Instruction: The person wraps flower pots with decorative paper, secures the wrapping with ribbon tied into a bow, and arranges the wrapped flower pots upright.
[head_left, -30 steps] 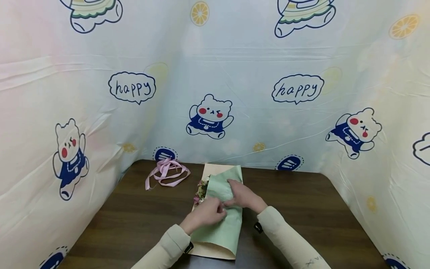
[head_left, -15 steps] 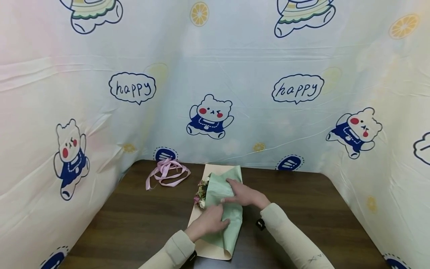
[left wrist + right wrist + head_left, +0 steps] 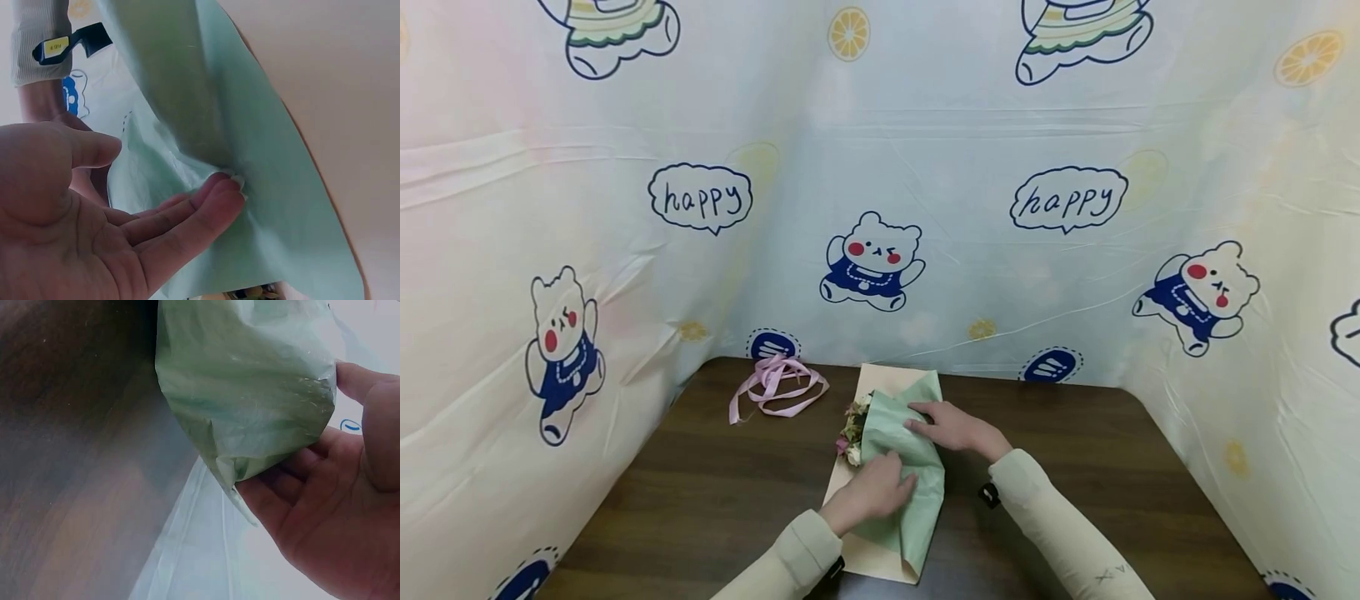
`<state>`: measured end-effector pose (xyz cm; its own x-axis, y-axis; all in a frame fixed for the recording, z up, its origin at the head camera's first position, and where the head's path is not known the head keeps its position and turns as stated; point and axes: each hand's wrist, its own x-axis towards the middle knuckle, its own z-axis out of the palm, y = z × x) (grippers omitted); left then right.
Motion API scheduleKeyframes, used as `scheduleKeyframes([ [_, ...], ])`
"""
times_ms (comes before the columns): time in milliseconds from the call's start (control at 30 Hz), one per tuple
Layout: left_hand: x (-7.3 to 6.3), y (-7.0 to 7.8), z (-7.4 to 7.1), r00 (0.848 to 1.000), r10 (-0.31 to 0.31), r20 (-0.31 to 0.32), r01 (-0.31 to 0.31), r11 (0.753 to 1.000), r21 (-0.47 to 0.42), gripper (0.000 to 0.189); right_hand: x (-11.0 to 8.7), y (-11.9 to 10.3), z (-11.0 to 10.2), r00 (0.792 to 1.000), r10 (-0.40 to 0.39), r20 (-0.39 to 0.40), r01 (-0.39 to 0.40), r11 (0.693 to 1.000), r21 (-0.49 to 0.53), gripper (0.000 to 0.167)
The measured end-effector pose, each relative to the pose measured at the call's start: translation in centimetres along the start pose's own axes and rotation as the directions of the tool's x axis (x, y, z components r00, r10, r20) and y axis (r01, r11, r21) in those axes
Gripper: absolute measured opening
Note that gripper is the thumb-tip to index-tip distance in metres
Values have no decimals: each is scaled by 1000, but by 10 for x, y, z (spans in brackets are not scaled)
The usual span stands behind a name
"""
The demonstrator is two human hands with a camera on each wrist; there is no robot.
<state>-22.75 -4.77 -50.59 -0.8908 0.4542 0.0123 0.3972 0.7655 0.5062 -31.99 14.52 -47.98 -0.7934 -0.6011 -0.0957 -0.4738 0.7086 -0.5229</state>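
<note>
A bouquet of small flowers [image 3: 852, 432] in pink, white and green peeks out at the left of a sheet of pale green wrapping paper [image 3: 927, 475], folded over it. Cream paper [image 3: 887, 380] lies beneath. My left hand [image 3: 872, 490] rests on the lower part of the green paper; in the left wrist view its straight fingers [image 3: 194, 231] press into a crease, thumb apart. Higher up, my right hand [image 3: 957, 429] lies on the paper's right part, and in the right wrist view its fingers [image 3: 269, 503] touch the paper's edge. The flower stems are hidden.
A loose pink ribbon [image 3: 769, 379] lies in loops at the table's back left. The brown wooden table [image 3: 1075, 450] is bordered by a printed cloth curtain [image 3: 970, 275] at the back and both sides.
My left hand has uncurled and shifted slightly right along the green paper. The paper's lower right part has become creased and drawn inward. My right hand has moved slightly right.
</note>
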Motion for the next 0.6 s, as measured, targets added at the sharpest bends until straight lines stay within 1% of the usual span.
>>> scheduleKeyframes([
  [100,0,-1,0,1000,-11,10,11,1000,-11,43,-1,-1,1,1000,11,-13,-11,1000,0,62],
  [200,1,-2,-1,1000,-16,19,16,1000,-21,44,-1,-2,1,999,24,-27,-24,1000,-2,62],
  [300,1,-2,-2,999,-21,40,22,999,-34,45,-2,-4,2,999,28,-43,-28,1000,1,63],
  [400,1,-2,-2,998,-29,52,32,998,-50,42,-3,-5,2,998,28,-64,-28,1000,-13,64],
  [600,2,-4,-2,998,-23,53,26,998,-52,41,-6,-10,4,993,38,-113,-44,998,-51,62],
])
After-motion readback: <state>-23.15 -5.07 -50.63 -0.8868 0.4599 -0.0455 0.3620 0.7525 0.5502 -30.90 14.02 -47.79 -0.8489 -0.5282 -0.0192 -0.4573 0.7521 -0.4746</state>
